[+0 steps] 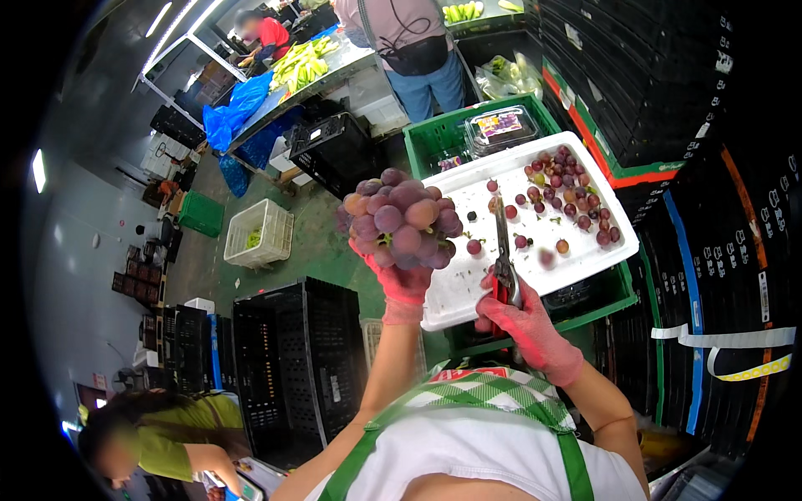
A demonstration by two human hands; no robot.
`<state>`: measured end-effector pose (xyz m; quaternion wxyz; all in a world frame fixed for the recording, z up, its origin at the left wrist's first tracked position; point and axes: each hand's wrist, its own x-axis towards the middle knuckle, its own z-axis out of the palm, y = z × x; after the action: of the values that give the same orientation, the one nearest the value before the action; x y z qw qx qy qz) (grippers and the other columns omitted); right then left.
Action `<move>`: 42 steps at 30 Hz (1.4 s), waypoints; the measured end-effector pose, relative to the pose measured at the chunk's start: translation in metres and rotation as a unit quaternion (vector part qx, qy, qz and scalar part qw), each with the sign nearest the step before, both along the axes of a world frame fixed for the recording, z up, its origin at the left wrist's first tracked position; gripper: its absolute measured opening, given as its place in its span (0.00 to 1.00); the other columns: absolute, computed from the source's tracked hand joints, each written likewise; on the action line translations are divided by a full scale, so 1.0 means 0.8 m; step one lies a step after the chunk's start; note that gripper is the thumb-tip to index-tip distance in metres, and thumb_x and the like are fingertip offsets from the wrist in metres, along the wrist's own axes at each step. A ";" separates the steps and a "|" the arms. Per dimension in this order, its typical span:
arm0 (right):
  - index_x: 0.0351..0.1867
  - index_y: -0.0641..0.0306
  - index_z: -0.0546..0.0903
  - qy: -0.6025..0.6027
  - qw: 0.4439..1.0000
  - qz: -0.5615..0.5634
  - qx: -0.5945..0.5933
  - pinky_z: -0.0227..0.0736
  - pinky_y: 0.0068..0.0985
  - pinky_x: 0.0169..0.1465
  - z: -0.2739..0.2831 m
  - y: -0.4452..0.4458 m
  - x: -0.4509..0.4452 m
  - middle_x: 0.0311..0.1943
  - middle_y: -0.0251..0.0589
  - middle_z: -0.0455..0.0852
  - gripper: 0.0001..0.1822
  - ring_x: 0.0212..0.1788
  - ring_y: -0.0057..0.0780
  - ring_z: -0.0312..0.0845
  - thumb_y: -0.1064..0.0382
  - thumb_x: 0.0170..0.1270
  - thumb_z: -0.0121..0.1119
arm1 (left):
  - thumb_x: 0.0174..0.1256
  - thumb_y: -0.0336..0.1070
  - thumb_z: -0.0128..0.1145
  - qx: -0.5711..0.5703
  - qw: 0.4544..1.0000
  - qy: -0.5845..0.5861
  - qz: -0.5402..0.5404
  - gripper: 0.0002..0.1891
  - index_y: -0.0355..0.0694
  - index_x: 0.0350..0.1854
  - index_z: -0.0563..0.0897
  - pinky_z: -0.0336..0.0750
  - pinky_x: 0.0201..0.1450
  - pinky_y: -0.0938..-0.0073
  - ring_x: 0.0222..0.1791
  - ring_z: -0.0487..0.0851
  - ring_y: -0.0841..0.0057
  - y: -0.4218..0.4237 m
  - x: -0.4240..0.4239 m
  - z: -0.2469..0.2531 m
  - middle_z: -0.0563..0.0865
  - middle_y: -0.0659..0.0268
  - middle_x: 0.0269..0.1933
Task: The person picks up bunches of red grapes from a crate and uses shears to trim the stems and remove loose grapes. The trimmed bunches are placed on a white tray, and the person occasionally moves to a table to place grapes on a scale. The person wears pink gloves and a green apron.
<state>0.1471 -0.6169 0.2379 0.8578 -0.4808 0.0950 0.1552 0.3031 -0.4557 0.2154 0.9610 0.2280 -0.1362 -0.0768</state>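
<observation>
My left hand (404,282), in a pink glove, holds up a bunch of purple-red grapes (401,219) left of the white foam tray; the grapes hide most of its fingers. In my right hand (532,332), also gloved in pink, is a pair of scissors (506,269) with red on the handle, blades pointing away from me over the tray. The white foam tray (451,307) rests on a green crate and holds loose grapes (570,181), most heaped at its far right, plus small stem bits. One blurred grape (547,257) shows near the scissors.
Under the tray is a green crate (432,134) with a clear lidded grape box (501,128). Stacked black crates (626,81) rise at right. A large black crate (301,369) stands at left, a white basket (260,235) beyond. Co-workers are at lower left (182,438) and ahead (407,44).
</observation>
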 end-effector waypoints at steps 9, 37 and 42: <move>0.52 0.62 0.70 -0.067 0.990 0.108 -0.059 0.66 0.14 0.35 0.000 -0.014 -0.005 0.32 0.28 0.74 0.19 0.32 0.12 0.67 0.71 0.61 0.62 | 0.63 0.64 0.49 0.233 0.969 0.058 0.063 0.26 0.49 0.51 0.71 0.73 0.41 0.63 0.40 0.74 0.66 0.025 -0.042 -0.049 0.75 0.68 0.44; 0.42 0.60 0.73 -0.282 0.778 0.123 -0.547 0.74 0.39 0.37 0.009 -0.039 -0.003 0.28 0.46 0.83 0.18 0.33 0.44 0.82 0.51 0.58 0.61 | 0.65 0.52 0.58 0.028 0.997 0.013 -0.077 0.23 0.47 0.55 0.68 0.68 0.59 0.66 0.54 0.70 0.75 0.052 -0.033 -0.110 0.72 0.72 0.52; 0.45 0.62 0.75 -0.225 0.810 0.198 -0.504 0.75 0.37 0.44 0.013 -0.043 0.007 0.34 0.47 0.86 0.20 0.39 0.44 0.83 0.48 0.61 0.59 | 0.64 0.52 0.59 0.052 0.997 0.012 -0.060 0.23 0.46 0.54 0.69 0.68 0.59 0.66 0.53 0.71 0.75 0.047 -0.032 -0.104 0.73 0.71 0.51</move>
<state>0.1530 -0.6516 0.2481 0.4429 -0.8755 -0.1329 0.1400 0.2776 -0.4178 0.1323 0.9431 0.2681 -0.1343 -0.1439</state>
